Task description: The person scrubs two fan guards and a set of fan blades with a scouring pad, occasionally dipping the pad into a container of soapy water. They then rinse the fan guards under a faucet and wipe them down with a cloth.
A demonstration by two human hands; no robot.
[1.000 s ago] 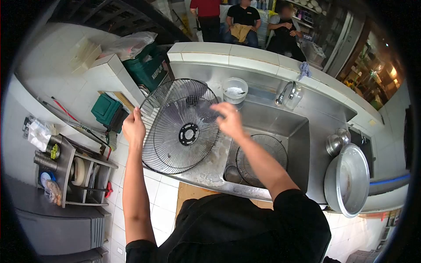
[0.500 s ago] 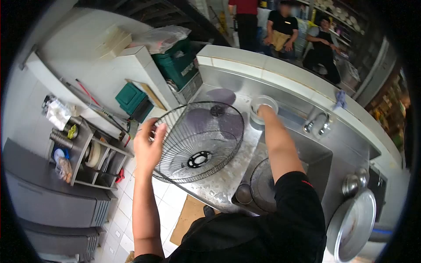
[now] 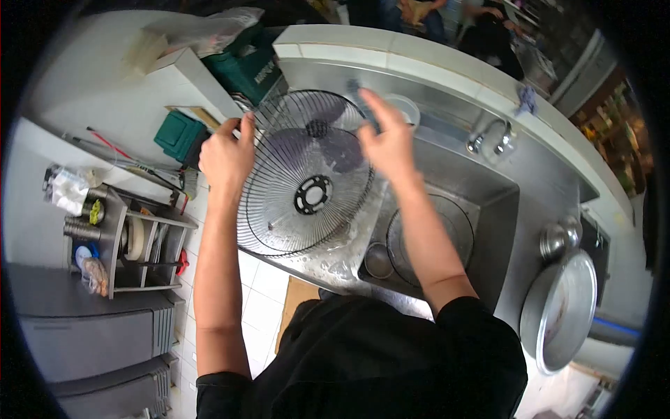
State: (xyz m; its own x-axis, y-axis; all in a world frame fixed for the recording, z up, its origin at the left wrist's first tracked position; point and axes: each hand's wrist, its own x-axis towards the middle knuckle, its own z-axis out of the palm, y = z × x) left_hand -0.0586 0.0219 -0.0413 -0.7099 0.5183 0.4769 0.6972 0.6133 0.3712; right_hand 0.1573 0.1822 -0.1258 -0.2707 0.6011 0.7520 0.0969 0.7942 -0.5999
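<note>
My left hand (image 3: 229, 150) is closed around the left rim of a black wire fan guard (image 3: 312, 194), which stands tilted on the steel counter. A round black hub plate shows in its middle. Behind the wires lie the purple fan blades (image 3: 279, 148). Over the guard's right rim, my right hand (image 3: 389, 143) holds a dark brush-like tool (image 3: 364, 105), blurred by motion. Just beyond that hand is a white tub (image 3: 405, 110), partly hidden by it. A second wire guard (image 3: 457, 216) rests in the sink beside a small round metal bowl (image 3: 379, 260).
The steel sink (image 3: 499, 241) has a tap (image 3: 488, 140) behind it. A large metal basin (image 3: 569, 314) leans at the right. On the left are a green crate (image 3: 244, 73), a green bin (image 3: 180, 136) and a shelf unit (image 3: 150, 279). People sit beyond the low wall.
My right hand has come out of the white tub with the dark tool and moved left to the guard. My left hand still grips the guard, which now tilts more upright.
</note>
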